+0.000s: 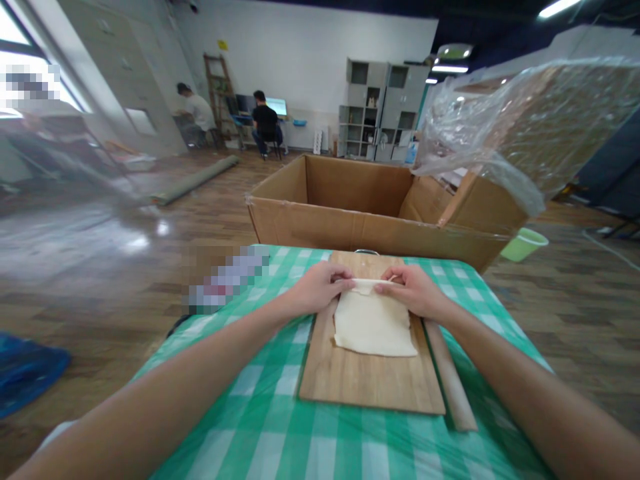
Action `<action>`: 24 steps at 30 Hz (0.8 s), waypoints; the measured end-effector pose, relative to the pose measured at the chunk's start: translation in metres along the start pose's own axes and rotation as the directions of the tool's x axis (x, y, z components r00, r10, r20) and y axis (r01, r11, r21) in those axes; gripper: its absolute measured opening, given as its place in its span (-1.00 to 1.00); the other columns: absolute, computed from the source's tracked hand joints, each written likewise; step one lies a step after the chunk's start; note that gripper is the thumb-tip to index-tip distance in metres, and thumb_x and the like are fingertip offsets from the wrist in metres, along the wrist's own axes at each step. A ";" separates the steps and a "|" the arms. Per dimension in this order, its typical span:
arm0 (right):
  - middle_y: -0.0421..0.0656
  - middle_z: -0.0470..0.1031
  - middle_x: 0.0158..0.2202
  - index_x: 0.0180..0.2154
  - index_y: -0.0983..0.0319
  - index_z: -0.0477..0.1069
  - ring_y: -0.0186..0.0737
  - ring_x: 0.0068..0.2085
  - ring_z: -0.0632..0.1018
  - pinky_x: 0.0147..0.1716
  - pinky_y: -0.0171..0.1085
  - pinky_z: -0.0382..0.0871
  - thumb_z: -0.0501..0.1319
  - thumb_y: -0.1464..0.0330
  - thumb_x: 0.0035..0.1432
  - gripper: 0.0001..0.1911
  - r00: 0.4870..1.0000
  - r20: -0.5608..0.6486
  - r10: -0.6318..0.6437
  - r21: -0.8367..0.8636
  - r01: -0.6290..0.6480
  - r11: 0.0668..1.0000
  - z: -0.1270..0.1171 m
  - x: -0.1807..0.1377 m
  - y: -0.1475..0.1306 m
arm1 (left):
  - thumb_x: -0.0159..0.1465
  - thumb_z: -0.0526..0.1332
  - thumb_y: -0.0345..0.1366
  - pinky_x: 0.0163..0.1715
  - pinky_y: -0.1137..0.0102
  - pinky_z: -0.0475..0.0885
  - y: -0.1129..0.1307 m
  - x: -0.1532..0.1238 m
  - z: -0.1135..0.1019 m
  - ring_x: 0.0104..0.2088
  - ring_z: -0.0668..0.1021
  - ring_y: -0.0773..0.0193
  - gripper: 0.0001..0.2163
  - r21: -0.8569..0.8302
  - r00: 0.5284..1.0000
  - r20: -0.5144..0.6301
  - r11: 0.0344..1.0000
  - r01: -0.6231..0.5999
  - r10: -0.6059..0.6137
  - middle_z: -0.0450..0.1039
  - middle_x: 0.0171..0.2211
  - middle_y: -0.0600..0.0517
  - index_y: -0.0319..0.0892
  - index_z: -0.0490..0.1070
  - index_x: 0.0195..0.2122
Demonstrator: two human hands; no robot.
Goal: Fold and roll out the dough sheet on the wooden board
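Note:
A flat sheet of pale dough [373, 327] lies on a wooden cutting board [370, 380] on a table with a green-and-white checked cloth [270, 427]. My left hand [320, 287] pinches the far left corner of the dough, fingers closed on its folded edge. At the far right corner my right hand [415, 290] grips the same edge, which is lifted and curled over towards me. A wooden rolling pin [450, 377] rests along the board's right side, under my right forearm.
A large open cardboard box [370, 207] stands just beyond the table, with clear plastic wrap [525, 127] hanging over its right side. A green bowl [524, 244] sits on the floor at the right. Two people sit at desks far back. A rolled mat lies on the floor.

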State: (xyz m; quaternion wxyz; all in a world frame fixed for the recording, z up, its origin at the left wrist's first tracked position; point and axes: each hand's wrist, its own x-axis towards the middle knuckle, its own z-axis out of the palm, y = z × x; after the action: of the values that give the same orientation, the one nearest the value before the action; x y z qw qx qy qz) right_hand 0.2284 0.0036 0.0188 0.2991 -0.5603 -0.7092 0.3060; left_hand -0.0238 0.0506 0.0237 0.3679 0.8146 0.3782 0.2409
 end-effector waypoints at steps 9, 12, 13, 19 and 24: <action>-0.22 0.50 -0.57 -0.39 0.23 0.59 -0.31 -0.58 0.41 -0.62 -0.34 0.19 0.42 0.04 0.08 -0.64 0.984 0.129 0.120 0.254 -0.150 0.956 -0.013 0.001 0.011 | 0.27 0.34 -0.28 -0.51 0.47 0.34 -0.008 0.003 0.003 -0.54 0.51 0.34 -0.86 -0.307 0.988 -0.031 0.942 0.136 -0.153 0.55 -0.51 0.02 -0.26 0.59 -0.32; -0.25 0.46 -0.60 -0.42 0.22 0.50 -0.32 -0.60 0.42 -0.64 -0.35 0.25 0.45 0.10 0.04 -0.67 0.970 0.093 0.226 0.403 -0.244 0.882 -0.005 0.000 0.008 | 0.29 0.34 -0.22 -0.47 0.45 0.40 -0.008 0.003 0.006 -0.50 0.56 0.31 -0.82 -0.473 0.977 -0.048 0.866 0.163 -0.210 0.58 -0.47 0.00 -0.26 0.56 -0.24; -0.26 0.46 -0.59 -0.42 0.21 0.46 -0.33 -0.60 0.43 -0.62 -0.36 0.28 0.45 0.13 0.03 -0.68 0.961 0.083 0.264 0.457 -0.273 0.847 -0.002 0.000 0.007 | 0.29 0.35 -0.19 -0.42 0.43 0.44 -0.008 0.003 0.006 -0.46 0.59 0.30 -0.80 -0.539 0.973 -0.012 0.821 0.188 -0.231 0.60 -0.43 -0.02 -0.26 0.55 -0.22; -0.32 0.34 -0.60 -0.51 0.19 0.34 -0.40 -0.60 0.32 -0.65 -0.39 0.14 0.37 0.29 -0.02 -0.77 0.938 0.239 0.252 0.469 -0.339 0.816 -0.006 -0.005 -0.003 | 0.26 0.37 -0.18 -0.43 0.44 0.41 -0.005 0.002 0.008 -0.44 0.58 0.29 -0.77 -0.530 0.966 0.066 0.811 0.248 -0.251 0.61 -0.39 -0.05 -0.29 0.55 -0.25; -0.27 0.43 -0.53 -0.38 0.21 0.52 -0.35 -0.52 0.36 -0.59 -0.37 0.13 0.36 0.15 0.15 -0.75 0.944 0.327 0.033 0.278 -0.130 0.952 -0.009 -0.010 -0.022 | 0.28 0.32 -0.21 -0.36 0.44 0.40 0.015 -0.003 0.024 -0.30 0.61 0.24 -0.80 -0.403 0.999 0.032 0.914 0.040 -0.030 0.63 -0.30 -0.02 -0.22 0.56 -0.16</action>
State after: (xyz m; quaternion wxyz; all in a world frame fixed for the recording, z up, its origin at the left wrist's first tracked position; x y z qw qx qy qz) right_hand 0.2242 -0.0097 0.0404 0.2480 -0.4816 -0.6703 0.5072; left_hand -0.0030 0.0313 0.0198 0.5370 0.7173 0.3302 0.2967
